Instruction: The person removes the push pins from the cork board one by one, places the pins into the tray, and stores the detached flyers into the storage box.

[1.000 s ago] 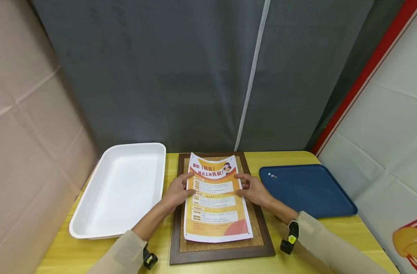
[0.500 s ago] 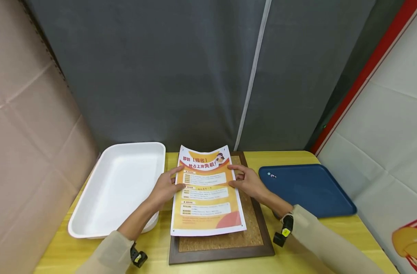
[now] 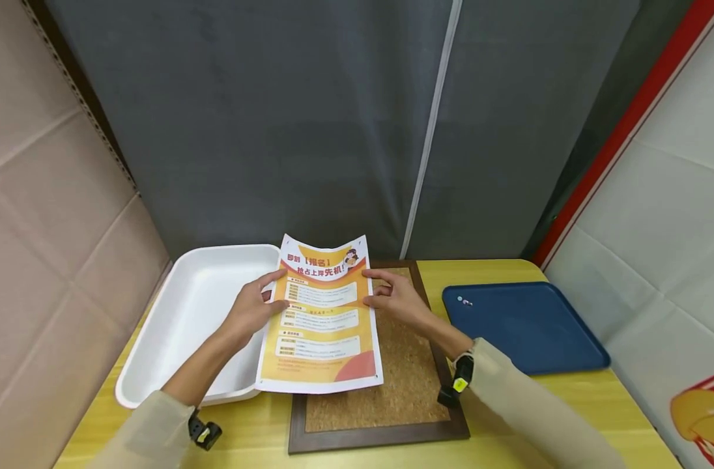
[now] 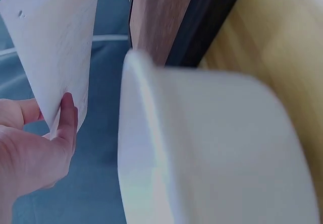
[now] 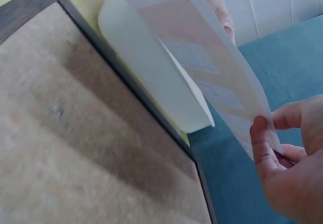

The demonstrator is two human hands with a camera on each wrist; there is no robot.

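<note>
A yellow and orange printed poster (image 3: 318,326) with white borders is held up between both hands, its top edge sagging slightly. My left hand (image 3: 251,311) pinches its left edge, thumb in front. On the opposite edge my right hand (image 3: 397,298) pinches it too. The right wrist view shows the thumb and fingers of the right hand (image 5: 287,148) on either side of the sheet. Below and to the right lies a cork board (image 3: 392,384) in a dark wooden frame, partly covered by the poster. The poster overlaps the right side of a white tray (image 3: 157,345).
A dark blue tray (image 3: 533,332) lies at the right of the yellow wooden table (image 3: 580,417), with some tiny pin-like items (image 3: 465,301) near its left corner. A grey curtain (image 3: 275,130) hangs behind the table, and pale walls stand at both sides.
Both hands have carried the poster left and upward off the cork board, toward the white tray. More of the cork surface shows on the right. The trays and board stay put.
</note>
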